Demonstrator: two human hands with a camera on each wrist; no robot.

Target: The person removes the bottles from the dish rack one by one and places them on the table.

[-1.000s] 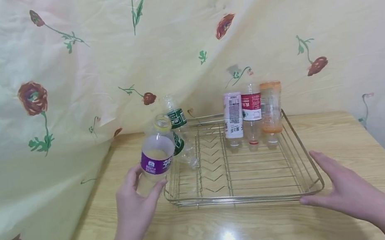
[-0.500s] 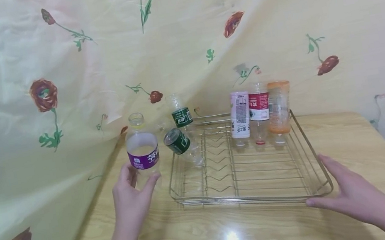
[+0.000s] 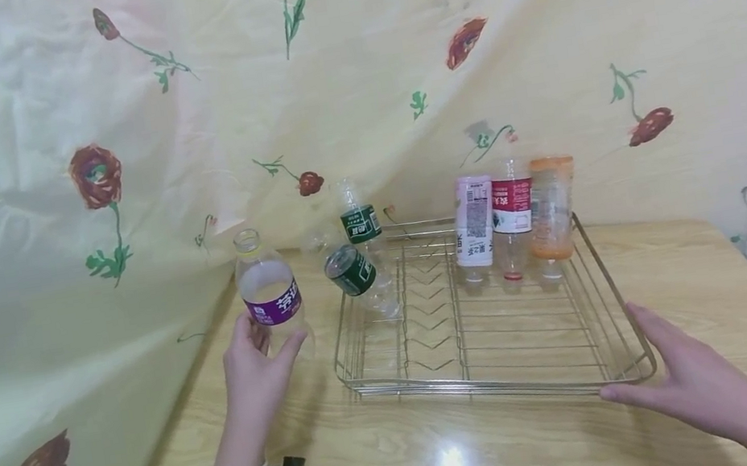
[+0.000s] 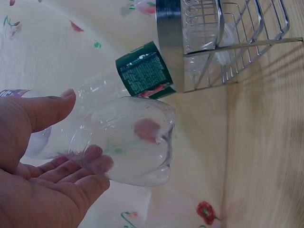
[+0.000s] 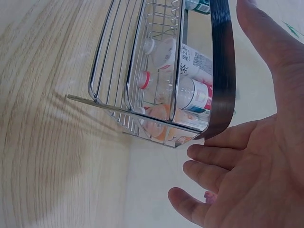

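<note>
My left hand [image 3: 256,374] grips the lower part of a clear plastic bottle with a purple label [image 3: 275,305]. The bottle is uncapped, mouth up and slightly tilted, left of a wire rack [image 3: 493,387]. In the left wrist view its clear ribbed base [image 4: 152,166] extends past my fingers [image 4: 97,185]. My right hand [image 3: 689,370] is at the rack's front right corner, its thumb at the front rim and fingers along the right side. In the right wrist view those fingers [image 5: 209,175] are extended, the index right at the dark rim band [image 5: 223,71].
Two clear bottles with green labels, one label at the back [image 3: 361,223] and one in front [image 3: 350,271], lean at the rack's left. On the right, neck down, stand a pink-white bottle [image 3: 474,221], a red-label bottle [image 3: 512,204] and an orange bottle [image 3: 553,208]. Patterned cloth hangs behind.
My left hand has moved the purple-label bottle leftward, away from the green-label bottles it overlapped. The right hand stays at the rack corner. The head view has shifted slightly left.
</note>
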